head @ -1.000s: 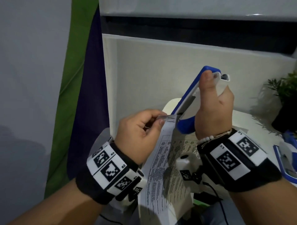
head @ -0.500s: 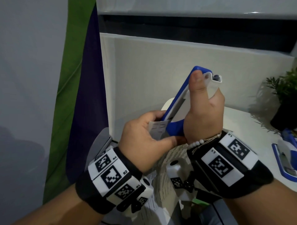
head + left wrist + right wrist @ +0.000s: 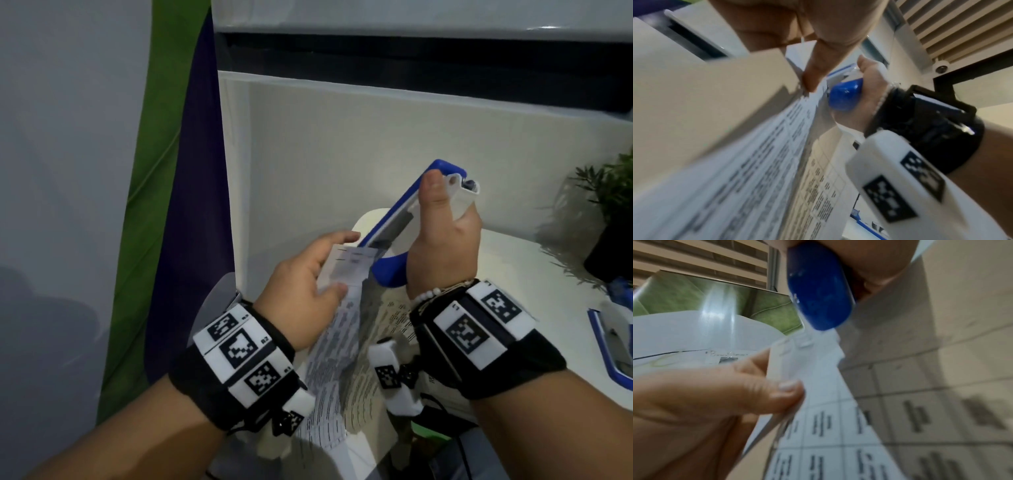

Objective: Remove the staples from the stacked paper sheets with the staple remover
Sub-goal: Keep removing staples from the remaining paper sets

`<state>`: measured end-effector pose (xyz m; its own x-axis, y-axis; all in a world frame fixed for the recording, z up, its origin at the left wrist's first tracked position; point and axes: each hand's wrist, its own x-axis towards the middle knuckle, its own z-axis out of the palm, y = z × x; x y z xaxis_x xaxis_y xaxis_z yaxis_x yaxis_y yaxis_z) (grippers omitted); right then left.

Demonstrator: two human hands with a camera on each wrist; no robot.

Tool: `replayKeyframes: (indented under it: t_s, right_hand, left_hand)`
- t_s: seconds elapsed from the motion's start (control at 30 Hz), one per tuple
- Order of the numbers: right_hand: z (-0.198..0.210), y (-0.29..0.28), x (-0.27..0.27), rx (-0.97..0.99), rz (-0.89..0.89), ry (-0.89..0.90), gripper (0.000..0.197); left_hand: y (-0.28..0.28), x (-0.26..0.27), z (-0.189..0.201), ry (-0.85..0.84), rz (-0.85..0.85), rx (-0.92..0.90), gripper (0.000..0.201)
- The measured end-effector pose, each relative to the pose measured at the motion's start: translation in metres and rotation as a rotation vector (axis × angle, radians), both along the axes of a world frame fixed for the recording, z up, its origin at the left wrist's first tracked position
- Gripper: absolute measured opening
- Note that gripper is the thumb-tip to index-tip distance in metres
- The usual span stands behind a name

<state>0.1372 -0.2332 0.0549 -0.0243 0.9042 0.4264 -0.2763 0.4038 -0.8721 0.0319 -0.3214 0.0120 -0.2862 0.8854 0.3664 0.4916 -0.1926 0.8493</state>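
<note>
Pinching the top corner of the stacked paper sheets (image 3: 337,329) between thumb and fingers, my left grip (image 3: 301,287) holds them raised above the worktop (image 3: 520,270). My right grip (image 3: 442,246) wraps round the blue-and-white staple remover (image 3: 387,274), thumb laid along its side. The tool's lower end sits just beside my left fingertips at the sheets' top edge; I cannot tell whether it touches them.

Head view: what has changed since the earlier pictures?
The left hand regripped the paper sheets: thumb moved lower on the front, fingers straighter behind the top edge. The right hand still grips the blue staple remover, its tip at the sheets' top corner.
</note>
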Motion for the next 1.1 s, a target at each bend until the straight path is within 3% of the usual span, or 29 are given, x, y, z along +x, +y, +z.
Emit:
replayKeyframes:
  t_s: [0.13, 0.27, 0.43, 0.67, 0.73, 0.87, 0.97, 1.1]
  right_hand:
    - [0.003, 0.01, 0.011, -0.034, -0.106, 0.057, 0.024]
    - [0.006, 0.021, 0.026, -0.086, -0.235, 0.137, 0.025]
    - [0.002, 0.026, 0.037, -0.125, -0.251, 0.151, 0.03]
    - [-0.001, 0.024, 0.042, -0.107, -0.211, 0.144, 0.027]
    - [0.001, 0.022, 0.041, -0.098, -0.181, 0.162, 0.026]
    - [0.005, 0.02, 0.036, -0.028, -0.131, 0.135, 0.026]
    - [0.009, 0.015, 0.029, 0.004, -0.05, 0.085, 0.044]
    - [0.014, 0.009, 0.02, 0.057, 0.035, -0.006, 0.041]
  left_hand:
    - [0.008, -0.012, -0.009, -0.13, 0.113, 0.156, 0.053]
    - [0.009, -0.015, -0.015, 0.053, 0.158, 0.308, 0.05]
    - [0.01, -0.019, -0.023, 0.26, 0.151, 0.359, 0.053]
    - [0.012, -0.021, -0.027, 0.35, 0.154, 0.419, 0.056]
    - [0.012, -0.019, -0.027, 0.309, 0.152, 0.418, 0.057]
    - [0.012, -0.014, -0.024, 0.067, 0.124, 0.371, 0.056]
    - [0.011, -0.01, -0.02, -0.075, 0.103, 0.314, 0.057]
    - [0.008, -0.004, -0.012, -0.161, 0.055, 0.244, 0.044]
